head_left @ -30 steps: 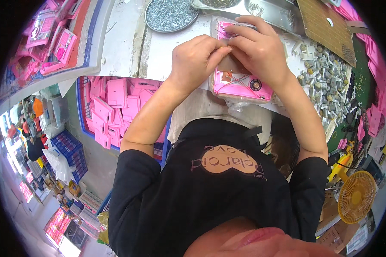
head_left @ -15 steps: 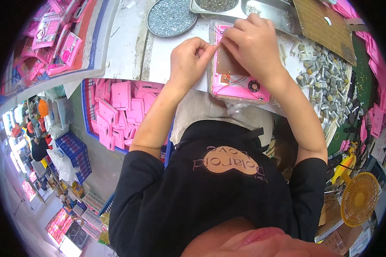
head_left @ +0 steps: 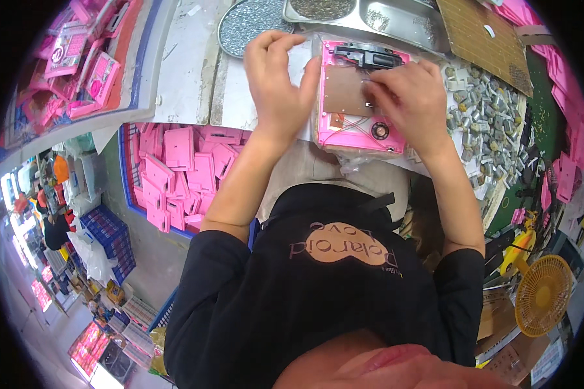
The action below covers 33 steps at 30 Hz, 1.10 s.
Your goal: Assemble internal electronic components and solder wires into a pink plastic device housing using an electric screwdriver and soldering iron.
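White tabletop [head_left: 232, 91] bears a pink case [head_left: 355, 139], long axis toward the person [head_left: 344, 292].

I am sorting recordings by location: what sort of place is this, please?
It looks like an assembly workshop: a pink casing with wires lies on the bench, silvery parts are heaped beside it, and a blue crate holds many pink pieces.

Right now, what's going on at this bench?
A person has both hands at an open pink case that holds a brown board and a black mechanism. The right hand is over the board's right side, fingers bunched; whether they grip anything is unclear. The left hand is open at the case's left side, with a round tray of small metal pieces beyond it.
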Each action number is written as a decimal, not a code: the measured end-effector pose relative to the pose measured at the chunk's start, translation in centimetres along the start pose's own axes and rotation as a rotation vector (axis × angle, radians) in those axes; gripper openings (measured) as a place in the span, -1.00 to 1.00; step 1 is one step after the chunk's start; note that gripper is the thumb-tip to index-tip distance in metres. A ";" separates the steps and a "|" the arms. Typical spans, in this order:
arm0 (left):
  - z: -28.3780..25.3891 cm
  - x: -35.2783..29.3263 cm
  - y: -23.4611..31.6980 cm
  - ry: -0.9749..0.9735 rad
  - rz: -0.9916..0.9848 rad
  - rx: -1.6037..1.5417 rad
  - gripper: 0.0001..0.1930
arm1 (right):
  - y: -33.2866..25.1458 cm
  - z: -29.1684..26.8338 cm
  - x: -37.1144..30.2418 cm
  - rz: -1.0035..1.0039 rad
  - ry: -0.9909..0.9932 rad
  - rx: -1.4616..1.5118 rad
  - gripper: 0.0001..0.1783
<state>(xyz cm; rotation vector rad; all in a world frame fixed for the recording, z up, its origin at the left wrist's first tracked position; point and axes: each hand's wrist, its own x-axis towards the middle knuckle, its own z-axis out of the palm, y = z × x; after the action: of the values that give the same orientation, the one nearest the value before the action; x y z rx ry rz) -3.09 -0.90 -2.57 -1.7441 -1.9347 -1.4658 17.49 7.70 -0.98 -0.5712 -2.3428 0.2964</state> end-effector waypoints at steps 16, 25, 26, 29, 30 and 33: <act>3.1 2.6 3.4 -0.721 -0.037 -0.417 -0.86 | 2.6 -1.2 -1.8 0.040 0.092 0.177 -0.82; 3.2 3.2 3.6 -0.852 -0.072 -0.440 -0.87 | 2.1 -2.2 -4.0 -0.024 0.155 -0.063 -0.74; 3.2 3.0 3.3 -0.865 -0.056 -0.435 -0.87 | 1.9 -2.5 -4.3 0.020 0.149 -0.065 -0.74; 2.5 2.6 3.1 -0.833 -0.066 -0.436 -0.88 | 1.5 -5.6 -7.1 0.187 0.181 -0.087 -0.76; 2.2 2.5 3.2 -0.806 -0.080 -0.447 -0.89 | 1.9 -7.7 -9.0 0.266 0.219 -0.113 -0.77; 2.5 2.0 3.9 -0.718 -0.153 -0.473 -0.90 | 4.4 -15.1 -18.0 1.069 0.904 0.181 -0.83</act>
<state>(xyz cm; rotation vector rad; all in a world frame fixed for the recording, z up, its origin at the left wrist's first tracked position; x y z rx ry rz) 0.71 1.68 -0.34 -2.6817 -2.1806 -1.5863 41.09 3.77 -2.00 -1.4592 -0.9844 0.5604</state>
